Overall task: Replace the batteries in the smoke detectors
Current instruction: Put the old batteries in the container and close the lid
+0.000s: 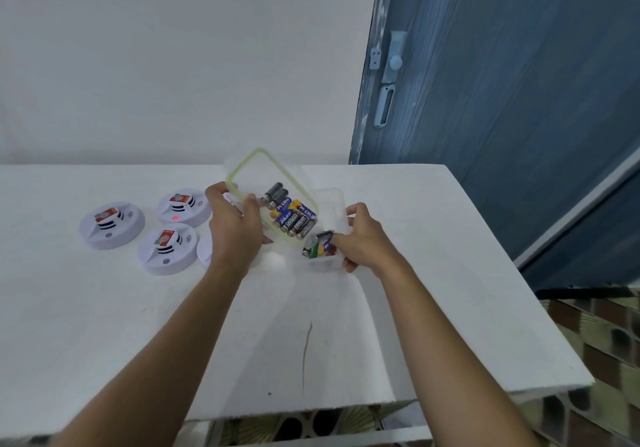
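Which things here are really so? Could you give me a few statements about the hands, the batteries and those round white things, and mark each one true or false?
1. The left hand grips a clear green-rimmed lid. True.
2. The smoke detectors lie on the right side of the table. False: they lie on the left side, beside the left hand.
3. One of them shows a red light. True.
4. The right hand is empty. False: it holds a clear tub with some batteries in it.
5. The door behind the table is red. False: it is blue.
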A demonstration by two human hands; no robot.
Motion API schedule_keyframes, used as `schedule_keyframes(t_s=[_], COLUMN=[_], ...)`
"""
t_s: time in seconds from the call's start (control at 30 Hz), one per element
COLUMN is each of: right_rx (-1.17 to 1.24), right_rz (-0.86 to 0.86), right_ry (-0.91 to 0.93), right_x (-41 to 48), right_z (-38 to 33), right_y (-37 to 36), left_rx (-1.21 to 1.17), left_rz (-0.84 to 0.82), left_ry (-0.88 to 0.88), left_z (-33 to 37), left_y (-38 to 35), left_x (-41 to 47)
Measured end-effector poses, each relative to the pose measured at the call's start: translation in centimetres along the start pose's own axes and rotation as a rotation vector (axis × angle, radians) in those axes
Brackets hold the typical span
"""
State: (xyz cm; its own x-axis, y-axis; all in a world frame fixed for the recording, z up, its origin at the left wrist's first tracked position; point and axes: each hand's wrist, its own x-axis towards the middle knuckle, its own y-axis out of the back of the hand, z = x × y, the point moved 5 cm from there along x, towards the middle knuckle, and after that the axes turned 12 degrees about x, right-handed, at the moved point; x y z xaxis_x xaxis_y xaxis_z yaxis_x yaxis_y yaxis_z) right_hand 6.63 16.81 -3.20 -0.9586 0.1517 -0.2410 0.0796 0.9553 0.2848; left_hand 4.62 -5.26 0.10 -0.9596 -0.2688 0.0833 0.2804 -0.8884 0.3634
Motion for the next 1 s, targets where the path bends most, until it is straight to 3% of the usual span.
schedule_keyframes(t_s=[0.23, 1.0], right_rx=[0.018, 0.066], right_rz=[0.012, 0.025], right_ry=[0.001, -0.018], right_x=[0.0, 0.1], right_z=[-0.2, 0.1], right_y=[-0.4, -0.7], left_rx=[0.103, 0.182], left_rz=[-0.022, 0.021], left_ry=[-0.190, -0.365], left_z=[1.6, 1.0], left_y=[-0.2, -1.7], left_x=[-0.9, -1.6])
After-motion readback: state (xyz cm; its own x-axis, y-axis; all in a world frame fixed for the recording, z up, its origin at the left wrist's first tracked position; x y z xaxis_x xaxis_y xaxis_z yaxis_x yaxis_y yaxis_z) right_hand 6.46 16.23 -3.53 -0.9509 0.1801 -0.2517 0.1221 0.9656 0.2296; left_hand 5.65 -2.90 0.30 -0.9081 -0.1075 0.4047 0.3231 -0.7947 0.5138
